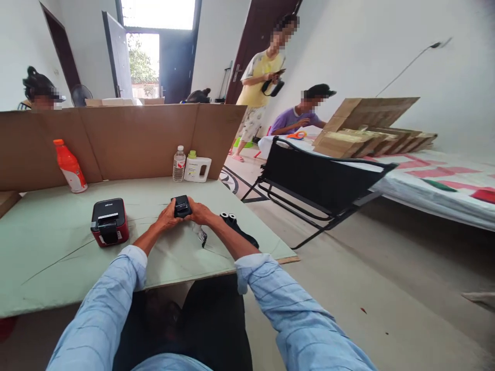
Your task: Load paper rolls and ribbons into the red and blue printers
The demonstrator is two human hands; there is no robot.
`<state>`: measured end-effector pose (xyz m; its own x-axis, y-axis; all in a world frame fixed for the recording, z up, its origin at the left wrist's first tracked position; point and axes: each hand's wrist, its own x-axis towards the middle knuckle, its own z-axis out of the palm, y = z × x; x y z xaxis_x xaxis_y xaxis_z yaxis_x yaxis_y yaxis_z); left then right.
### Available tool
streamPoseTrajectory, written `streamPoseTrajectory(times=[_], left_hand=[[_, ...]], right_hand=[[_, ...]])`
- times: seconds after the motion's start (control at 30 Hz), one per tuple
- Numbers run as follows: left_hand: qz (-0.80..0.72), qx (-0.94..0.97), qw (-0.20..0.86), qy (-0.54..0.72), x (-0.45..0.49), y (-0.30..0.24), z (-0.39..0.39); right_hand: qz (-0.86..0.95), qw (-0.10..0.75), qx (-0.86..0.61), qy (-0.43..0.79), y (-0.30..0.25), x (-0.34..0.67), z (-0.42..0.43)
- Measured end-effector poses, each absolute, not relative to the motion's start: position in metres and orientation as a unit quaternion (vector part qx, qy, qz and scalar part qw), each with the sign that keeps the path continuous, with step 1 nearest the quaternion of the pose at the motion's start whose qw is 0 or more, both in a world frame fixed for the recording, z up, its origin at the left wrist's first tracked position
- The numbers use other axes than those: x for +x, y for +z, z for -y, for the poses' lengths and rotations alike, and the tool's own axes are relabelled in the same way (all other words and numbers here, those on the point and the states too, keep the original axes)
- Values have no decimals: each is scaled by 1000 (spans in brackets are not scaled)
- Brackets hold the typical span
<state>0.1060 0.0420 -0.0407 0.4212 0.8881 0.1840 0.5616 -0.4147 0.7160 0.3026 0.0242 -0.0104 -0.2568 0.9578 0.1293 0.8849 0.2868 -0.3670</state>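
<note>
A small black box-like device (181, 206) is held between my two hands over the pale green tabletop (162, 263); its exact kind is unclear. My left hand (167, 217) grips its left side, and my right hand (199, 212) grips its right side, both with fingers closed against it. Just below my right hand lies a bundled cable (202, 237), white and dark. Partly hidden behind my right forearm is a black object (243, 234) with two white round ends. To the left stands a red and black label printer (110, 221).
A cardboard screen (143, 136) runs along the table's back. Before it stand an orange bottle (70, 167), a clear bottle (179, 164) and a white jug (197, 168). A black folding chair (309, 178), a bed with cardboard boxes (348, 141) and other people are beyond.
</note>
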Motion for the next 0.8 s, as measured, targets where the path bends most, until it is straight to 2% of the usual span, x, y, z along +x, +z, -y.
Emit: streamPoseTrajectory(times=[0.17,0.27,0.37,0.4,0.47,0.53,0.6,0.7,0.8], left_hand=[[-500,789,269,235,122,-34,-25],[-520,797,233,200,117,-12,0],[-499,807,136,286,83,22,34],[-493,798,99,333,62,33,46],[-513,748,40,420,11,52,69],[-574,661,17,482,-45,60,89],[-644,567,74,509,-91,55,104],[-656,517,263,484,-124,33,115],[-606,558,301,481,-120,15,118]], right_hand=[[783,163,-590,110,-6,315,-17],[782,193,-587,84,7,304,-15],[795,259,-544,63,13,266,-8],[810,306,-495,72,11,248,-4],[831,356,-407,133,3,207,5],[831,352,-371,221,-7,166,17],[826,325,-346,305,-13,132,29],[811,332,-286,387,-15,99,44],[790,373,-265,408,-15,91,53]])
